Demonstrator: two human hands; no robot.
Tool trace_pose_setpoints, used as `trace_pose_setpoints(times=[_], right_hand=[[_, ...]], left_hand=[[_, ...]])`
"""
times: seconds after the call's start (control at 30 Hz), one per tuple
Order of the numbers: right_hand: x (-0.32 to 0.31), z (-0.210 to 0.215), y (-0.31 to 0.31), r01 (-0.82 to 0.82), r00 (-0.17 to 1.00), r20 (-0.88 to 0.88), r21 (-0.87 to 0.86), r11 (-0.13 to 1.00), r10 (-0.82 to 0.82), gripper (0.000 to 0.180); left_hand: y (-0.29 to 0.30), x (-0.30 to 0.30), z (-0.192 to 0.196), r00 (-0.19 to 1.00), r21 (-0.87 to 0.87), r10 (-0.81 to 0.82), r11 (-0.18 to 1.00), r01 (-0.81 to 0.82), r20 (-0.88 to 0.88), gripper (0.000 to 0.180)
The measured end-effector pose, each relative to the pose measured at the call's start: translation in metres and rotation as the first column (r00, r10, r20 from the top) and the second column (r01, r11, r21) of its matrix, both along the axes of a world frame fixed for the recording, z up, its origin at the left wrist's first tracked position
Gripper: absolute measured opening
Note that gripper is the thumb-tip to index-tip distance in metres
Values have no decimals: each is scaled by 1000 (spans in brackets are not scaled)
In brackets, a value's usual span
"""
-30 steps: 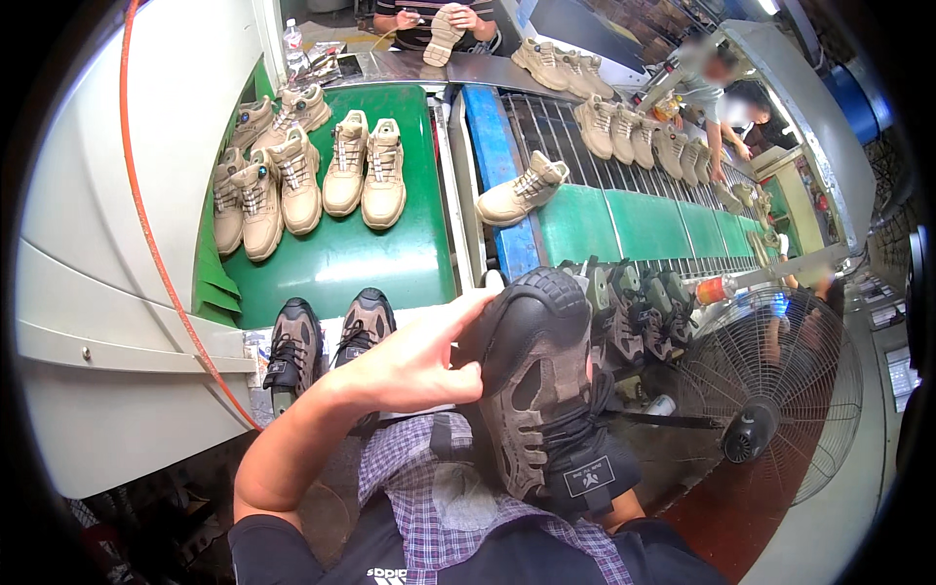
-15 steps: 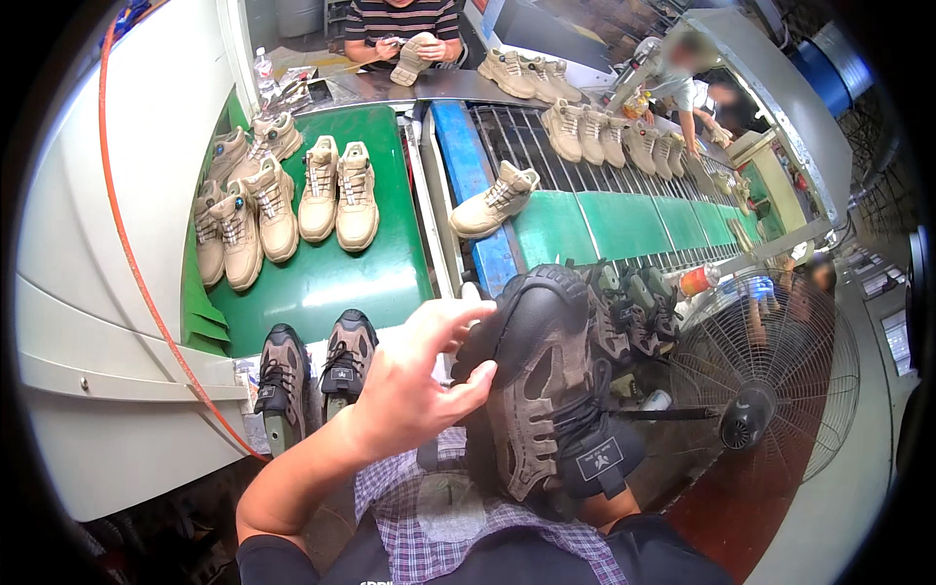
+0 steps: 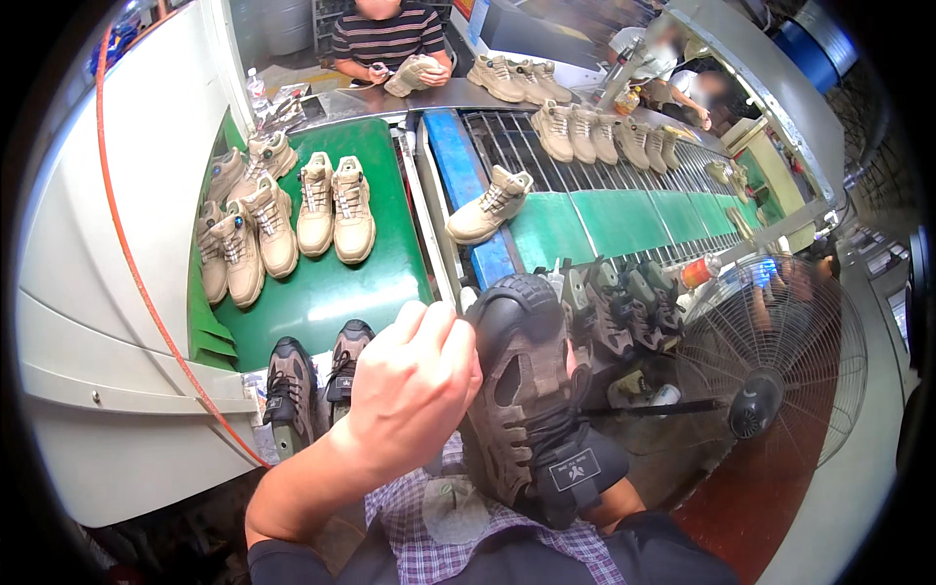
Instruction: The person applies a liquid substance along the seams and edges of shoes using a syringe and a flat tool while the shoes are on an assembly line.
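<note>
A brown and black hiking shoe [image 3: 517, 400] stands toe up in front of my chest, its black strap and laces facing right. My right hand [image 3: 571, 359] grips it from behind; only a bit of finger shows past the shoe's edge. My left hand [image 3: 414, 385] is closed beside the toe cap, knuckles toward me. Its fingertips are turned away, so what they pinch, if anything, is hidden. Left of that wrist stand two similar dark shoes [image 3: 290, 385], one partly covered by my hand.
Beige boots [image 3: 353, 210] stand on a green belt [image 3: 341, 292] at left. One beige boot [image 3: 490, 205] rests on the blue edge of the roller conveyor [image 3: 643, 219]. More dark shoes [image 3: 609, 312] and a large fan [image 3: 770, 361] are at right. A person in stripes [image 3: 390, 39] handles a boot opposite.
My left hand has gone from spread thumb and fingers to a closed grip, beside the toe. The held shoe has shifted slightly down. The view has tilted a little.
</note>
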State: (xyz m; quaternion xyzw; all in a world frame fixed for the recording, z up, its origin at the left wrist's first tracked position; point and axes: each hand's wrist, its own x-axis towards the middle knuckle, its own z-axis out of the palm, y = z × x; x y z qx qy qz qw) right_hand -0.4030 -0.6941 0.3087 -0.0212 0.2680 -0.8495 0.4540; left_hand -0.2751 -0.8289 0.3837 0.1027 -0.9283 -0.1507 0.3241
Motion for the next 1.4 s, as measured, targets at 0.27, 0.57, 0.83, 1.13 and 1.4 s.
trace_pose_setpoints(times=[0.27, 0.57, 0.83, 1.13, 1.4], right_hand=[[-2, 7, 5, -4, 997, -75, -10, 1000, 3, 48], [-20, -27, 8, -93, 996, 6, 44, 995, 93, 55], [-31, -53, 5, -38, 976, -202, 208, 977, 81, 54], [-54, -51, 14, -28, 982, -182, 162, 986, 58, 50], [-64, -57, 12, -65, 997, 42, -39, 997, 67, 46]], left_hand=[[-20, 0, -22, 992, 315, -43, 946, 79, -121, 15], [-41, 34, -72, 932, 925, 248, 338, 172, -264, 6], [-49, 62, -52, 575, 460, 361, -358, 812, -734, 13], [-80, 135, -47, 243, 258, 344, -2, 966, -907, 11], [-54, 68, -86, 665, 714, 459, 681, 162, -589, 33]])
